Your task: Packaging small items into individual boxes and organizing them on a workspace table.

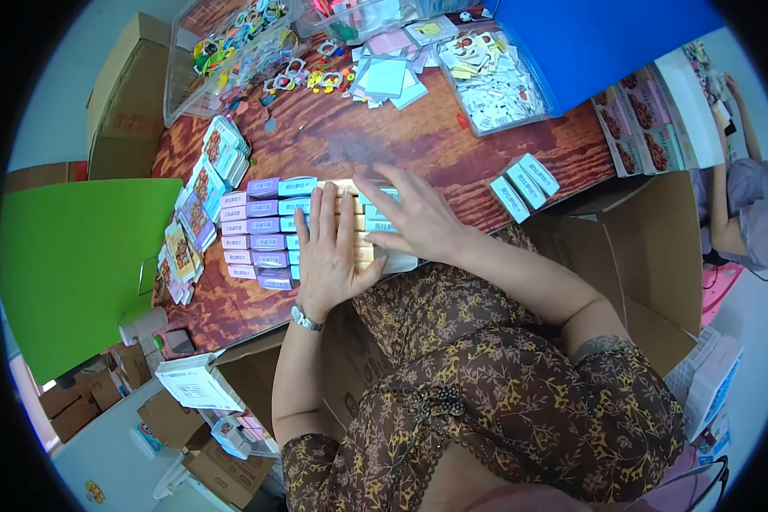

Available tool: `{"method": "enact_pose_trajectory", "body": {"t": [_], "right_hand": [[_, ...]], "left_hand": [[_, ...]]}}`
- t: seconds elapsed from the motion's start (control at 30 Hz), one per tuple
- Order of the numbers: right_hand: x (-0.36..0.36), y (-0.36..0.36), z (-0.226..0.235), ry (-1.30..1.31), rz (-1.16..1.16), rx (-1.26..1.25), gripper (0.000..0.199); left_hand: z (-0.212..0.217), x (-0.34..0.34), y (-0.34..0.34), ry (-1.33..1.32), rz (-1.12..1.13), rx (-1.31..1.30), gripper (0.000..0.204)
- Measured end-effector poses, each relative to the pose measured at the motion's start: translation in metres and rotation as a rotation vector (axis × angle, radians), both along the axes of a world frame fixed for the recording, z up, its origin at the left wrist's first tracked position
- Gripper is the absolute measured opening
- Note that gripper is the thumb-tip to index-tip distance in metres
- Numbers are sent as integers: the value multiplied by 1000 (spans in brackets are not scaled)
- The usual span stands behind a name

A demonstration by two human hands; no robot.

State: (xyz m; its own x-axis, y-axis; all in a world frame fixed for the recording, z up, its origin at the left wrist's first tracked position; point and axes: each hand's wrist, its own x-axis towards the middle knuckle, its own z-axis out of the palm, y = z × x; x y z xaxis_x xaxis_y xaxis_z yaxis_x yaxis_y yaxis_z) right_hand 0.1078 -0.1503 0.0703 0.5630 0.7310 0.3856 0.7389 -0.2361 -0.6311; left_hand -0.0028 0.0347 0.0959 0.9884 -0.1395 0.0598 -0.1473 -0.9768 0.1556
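Wooden table [452, 162], both hands [328, 256] on boxes [264, 230]

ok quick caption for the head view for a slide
Both hands, left hand and right hand, press flat on rows of small boxes on a wooden table.

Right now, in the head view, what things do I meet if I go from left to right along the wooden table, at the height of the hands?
Green sheet → stack of picture cards → rows of purple boxes → left hand → right hand → three loose teal boxes → open cardboard box.
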Motion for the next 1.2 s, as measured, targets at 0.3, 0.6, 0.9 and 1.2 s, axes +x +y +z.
{"method": "enact_pose_trajectory", "body": {"t": [0.3,0.6,0.9,1.2], "right_hand": [[15,-31,-41,905,-216,373,50],[14,-28,-60,614,-40,264,40],[8,-26,-65,494,-113,181,34],[19,-30,-12,490,-184,136,60]], "left_hand": [[5,2,0,95,22,-53,96],[1,1,4,117,42,-120,95],[1,3,3,165,45,-115,94],[10,9,1,204,34,-35,95]]}}
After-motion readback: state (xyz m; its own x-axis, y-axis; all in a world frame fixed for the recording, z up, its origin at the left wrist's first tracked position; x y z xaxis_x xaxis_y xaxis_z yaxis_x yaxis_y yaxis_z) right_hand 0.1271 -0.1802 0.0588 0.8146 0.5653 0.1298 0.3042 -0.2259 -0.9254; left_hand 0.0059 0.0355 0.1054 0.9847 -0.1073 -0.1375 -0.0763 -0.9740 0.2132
